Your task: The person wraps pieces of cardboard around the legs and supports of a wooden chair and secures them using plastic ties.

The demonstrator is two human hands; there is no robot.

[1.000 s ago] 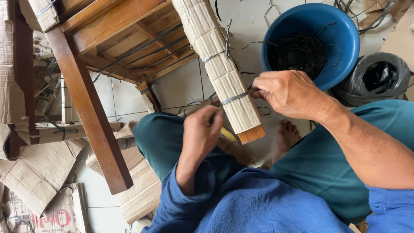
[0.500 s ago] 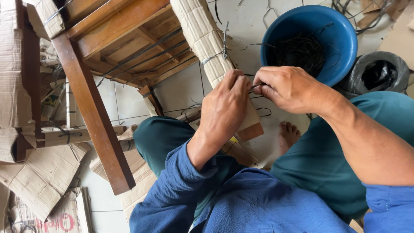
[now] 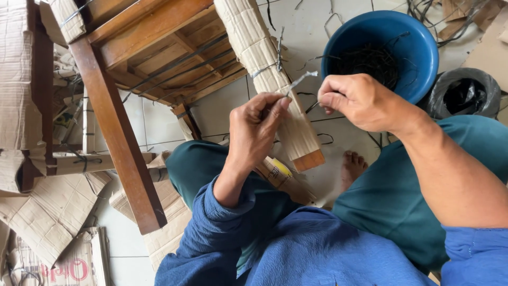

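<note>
Wire (image 3: 300, 80) pinched by left hand (image 3: 256, 132) and right hand (image 3: 360, 100) above cardboard-wrapped leg (image 3: 270, 74); twist evenly, keeping it taut.

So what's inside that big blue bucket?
The blue bucket holds a tangle of thin dark wire strips. The right hand covers its near rim, so the bottom below the tangle stays hidden.

Blue long-sleeve top, L sleeve (image 3: 211, 233) pushed up w/ bunched cuff above wrist; R sleeve (image 3: 476, 254) sits high, forearm bare. Teal trousers (image 3: 402, 196). Barefoot, one foot (image 3: 353, 167) showing. Both hands bare.
</note>
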